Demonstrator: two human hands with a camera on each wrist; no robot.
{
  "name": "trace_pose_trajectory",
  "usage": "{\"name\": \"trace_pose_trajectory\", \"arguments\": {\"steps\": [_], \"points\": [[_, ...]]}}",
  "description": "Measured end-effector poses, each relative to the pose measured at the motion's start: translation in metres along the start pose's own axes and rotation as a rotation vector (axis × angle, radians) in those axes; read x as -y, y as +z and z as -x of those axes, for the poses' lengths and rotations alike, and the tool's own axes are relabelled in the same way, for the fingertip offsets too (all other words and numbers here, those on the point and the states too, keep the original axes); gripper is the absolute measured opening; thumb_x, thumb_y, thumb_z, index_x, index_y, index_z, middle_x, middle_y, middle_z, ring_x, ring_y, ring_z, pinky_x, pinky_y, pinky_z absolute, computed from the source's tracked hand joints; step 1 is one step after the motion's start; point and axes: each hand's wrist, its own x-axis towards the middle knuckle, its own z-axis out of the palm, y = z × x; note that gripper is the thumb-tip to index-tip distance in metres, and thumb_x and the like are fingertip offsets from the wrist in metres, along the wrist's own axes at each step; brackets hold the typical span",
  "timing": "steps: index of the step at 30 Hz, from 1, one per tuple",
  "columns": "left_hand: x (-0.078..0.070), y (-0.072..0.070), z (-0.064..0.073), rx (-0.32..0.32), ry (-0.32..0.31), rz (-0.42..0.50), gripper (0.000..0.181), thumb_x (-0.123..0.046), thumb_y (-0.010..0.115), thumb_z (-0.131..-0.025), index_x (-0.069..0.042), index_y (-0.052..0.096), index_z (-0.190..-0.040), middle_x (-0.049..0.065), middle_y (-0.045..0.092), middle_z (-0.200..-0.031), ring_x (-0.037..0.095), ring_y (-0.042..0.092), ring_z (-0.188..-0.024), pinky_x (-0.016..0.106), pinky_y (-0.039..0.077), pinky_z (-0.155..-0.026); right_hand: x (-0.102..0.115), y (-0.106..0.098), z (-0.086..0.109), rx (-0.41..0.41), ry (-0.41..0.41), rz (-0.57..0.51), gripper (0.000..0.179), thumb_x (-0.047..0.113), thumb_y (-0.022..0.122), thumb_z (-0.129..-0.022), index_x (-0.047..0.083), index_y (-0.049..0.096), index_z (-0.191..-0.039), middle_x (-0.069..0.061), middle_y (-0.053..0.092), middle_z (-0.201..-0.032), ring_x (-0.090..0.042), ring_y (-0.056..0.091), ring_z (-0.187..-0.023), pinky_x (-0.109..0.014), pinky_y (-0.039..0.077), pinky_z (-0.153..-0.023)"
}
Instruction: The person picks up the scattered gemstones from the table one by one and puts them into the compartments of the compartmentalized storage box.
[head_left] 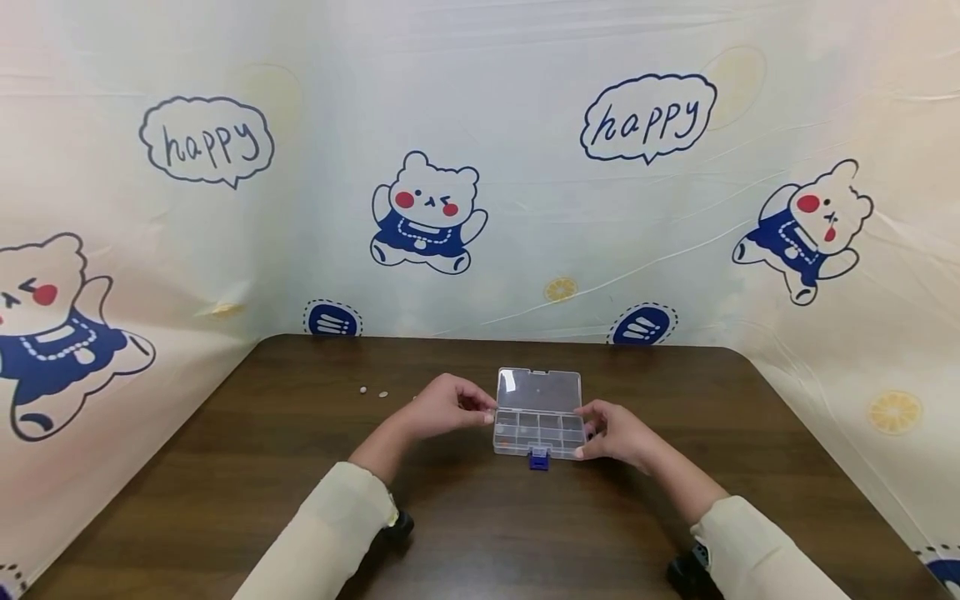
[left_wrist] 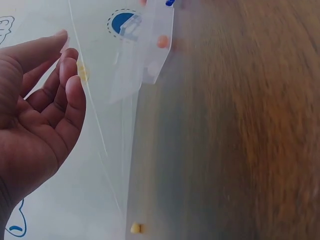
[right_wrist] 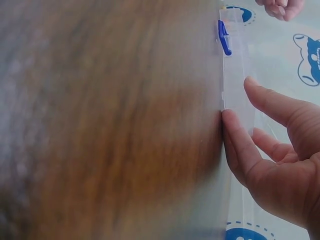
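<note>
Head view takes in the cloth first, a pale sheet printed with bears, hanging behind the work as a plain backdrop. Below it spreads the brown table, and two light sleeves reach in over it from the near side.

Both hands meet at the plastic box, one at each end. The right hand has its fingers and thumb set apart, with the box's right end held between them — probably to keep so light a thing from sliding. The left hand is at the left end with its fingers bent in towards the thumb; whether the tips pinch something small, I cannot tell.

The plastic box sits on the table between the hands, compartments facing up. Its lid is turned back on the far side, likely to leave the compartments easy to reach, and its blue latch points towards the person.

Smallest of all, an orange bit shows at the left end of the box, while a white bead and a flat pale piece lie on the table beyond the left hand — within reach, yet out of the arm's way.
</note>
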Motion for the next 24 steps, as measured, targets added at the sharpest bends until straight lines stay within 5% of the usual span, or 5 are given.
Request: {"name": "trace_pose_trajectory", "arguments": {"steps": [24], "points": [[-0.019,0.021,-0.03,0.116,0.041,-0.092,0.016,-0.009,0.076,-0.085,-0.006,0.077,-0.101,-0.006,0.067,-0.082,0.016,0.059,-0.076,0.027,0.053,-0.071,0.0,-0.001,0.0,-0.002,0.013,-0.015,0.066,0.001,0.087,-0.068,0.0,0.056,-0.127,-0.014,0.056,-0.098,-0.022,0.056,-0.077,-0.031,0.05,-0.068]]}}
